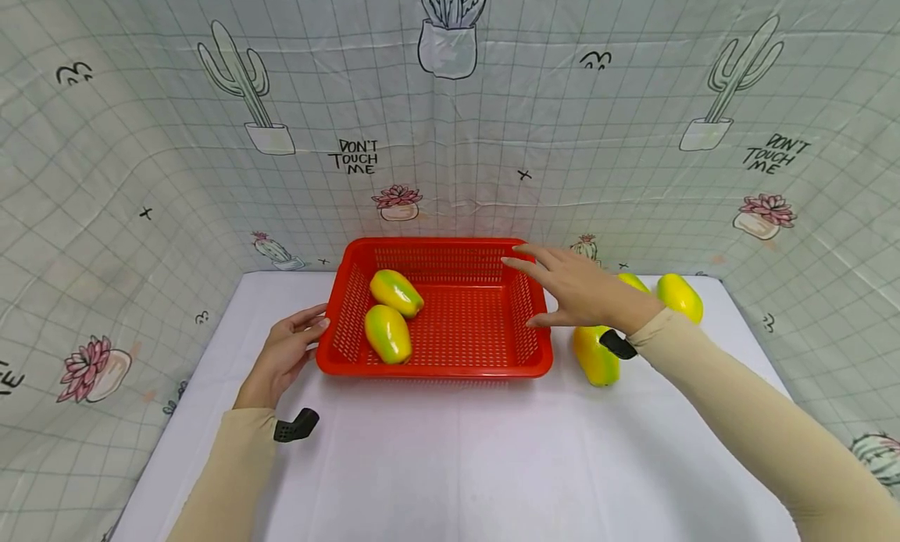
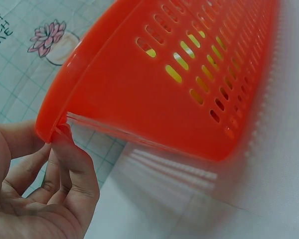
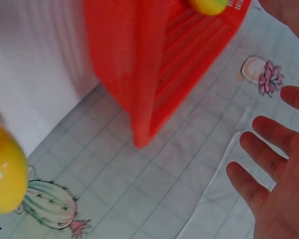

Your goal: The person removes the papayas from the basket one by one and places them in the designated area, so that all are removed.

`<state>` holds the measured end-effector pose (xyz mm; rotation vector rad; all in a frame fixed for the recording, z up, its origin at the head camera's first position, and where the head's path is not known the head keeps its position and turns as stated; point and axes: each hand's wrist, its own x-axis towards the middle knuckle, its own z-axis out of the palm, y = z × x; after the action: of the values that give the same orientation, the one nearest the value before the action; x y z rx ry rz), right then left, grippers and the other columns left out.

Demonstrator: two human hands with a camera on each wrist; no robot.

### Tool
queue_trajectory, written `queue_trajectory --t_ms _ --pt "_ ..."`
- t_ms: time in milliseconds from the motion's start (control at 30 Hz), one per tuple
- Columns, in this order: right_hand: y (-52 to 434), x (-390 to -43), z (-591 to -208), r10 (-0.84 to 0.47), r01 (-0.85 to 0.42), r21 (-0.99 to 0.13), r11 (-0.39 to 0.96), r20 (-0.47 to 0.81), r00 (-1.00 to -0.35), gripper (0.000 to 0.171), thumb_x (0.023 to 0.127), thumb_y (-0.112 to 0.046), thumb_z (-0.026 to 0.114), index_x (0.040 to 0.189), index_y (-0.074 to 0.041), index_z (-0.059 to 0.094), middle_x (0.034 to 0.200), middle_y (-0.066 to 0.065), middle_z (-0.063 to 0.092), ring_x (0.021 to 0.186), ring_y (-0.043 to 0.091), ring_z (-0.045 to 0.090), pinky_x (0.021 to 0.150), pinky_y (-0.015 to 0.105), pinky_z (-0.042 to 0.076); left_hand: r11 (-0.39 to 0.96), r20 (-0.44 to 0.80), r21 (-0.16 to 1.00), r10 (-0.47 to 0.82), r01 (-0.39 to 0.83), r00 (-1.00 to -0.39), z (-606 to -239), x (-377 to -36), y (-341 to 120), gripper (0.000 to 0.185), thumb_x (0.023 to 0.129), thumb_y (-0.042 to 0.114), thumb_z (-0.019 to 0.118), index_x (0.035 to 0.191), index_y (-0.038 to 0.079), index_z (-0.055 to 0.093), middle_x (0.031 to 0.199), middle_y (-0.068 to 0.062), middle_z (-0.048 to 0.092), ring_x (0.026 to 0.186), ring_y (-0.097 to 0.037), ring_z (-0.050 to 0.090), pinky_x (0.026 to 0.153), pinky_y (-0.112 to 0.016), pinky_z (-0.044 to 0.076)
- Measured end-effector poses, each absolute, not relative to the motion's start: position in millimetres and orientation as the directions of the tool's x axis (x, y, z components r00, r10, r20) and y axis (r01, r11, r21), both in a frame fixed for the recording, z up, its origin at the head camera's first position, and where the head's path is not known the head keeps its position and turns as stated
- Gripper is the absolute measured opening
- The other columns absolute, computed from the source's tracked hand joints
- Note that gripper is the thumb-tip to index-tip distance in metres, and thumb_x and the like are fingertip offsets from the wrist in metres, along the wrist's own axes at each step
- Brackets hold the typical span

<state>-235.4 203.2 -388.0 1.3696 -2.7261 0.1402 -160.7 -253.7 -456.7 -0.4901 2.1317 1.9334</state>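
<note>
A red plastic basket (image 1: 436, 370) with slotted walls stands on the white table. Two glossy yellow-green fruits, papaya-like in shape, lie in its left part: one fruit (image 1: 396, 292) behind, the other fruit (image 1: 388, 335) in front. At the basket's left end my left hand (image 1: 284, 354) pinches the rim between thumb and fingers, as the left wrist view shows closely. My right hand (image 1: 580, 288) hovers over the right rim with fingers spread and nothing in them. Beneath its wrist lies another fruit (image 1: 596, 362), partly hidden.
Further right on the table are a fruit (image 1: 680, 298) near the back edge and a fruit (image 1: 633, 282) mostly hidden behind the right hand. A patterned cloth (image 1: 450, 136) with cactus drawings rises behind the table and along both sides.
</note>
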Motion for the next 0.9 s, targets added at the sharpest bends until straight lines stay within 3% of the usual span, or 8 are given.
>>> queue_trajectory --t_ms 700,900 --pt "115.7 -254.2 -387.8 -0.851 -0.850 -0.046 0.525 -0.027 -0.525 0.098 0.090 -0.053 0.082 0.166 -0.015 0.034 0.168 0.017 0.034 0.153 0.038 0.035 0.124 0.057 0.032 0.077 -0.398 0.910 -0.109 -0.407 -0.911 -458.7 -162.9 -252.6 0.058 0.111 0.019 0.056 0.165 0.009 0.037 0.155 -0.015 0.043 0.106 -0.009 0.058 0.080 -0.017 0.056" --pt "90.9 -257.0 -394.8 -0.868 -0.869 -0.035 0.494 -0.072 -0.491 0.098 0.089 -0.050 0.083 0.166 -0.015 0.033 0.169 0.016 0.034 0.154 0.037 0.035 0.126 0.054 0.031 0.092 -0.394 0.910 -0.118 -0.405 -0.912 -458.1 -162.0 -252.2 0.057 0.111 0.018 0.056 0.164 0.008 0.038 0.149 -0.014 0.046 0.104 -0.008 0.058 0.081 -0.016 0.056"
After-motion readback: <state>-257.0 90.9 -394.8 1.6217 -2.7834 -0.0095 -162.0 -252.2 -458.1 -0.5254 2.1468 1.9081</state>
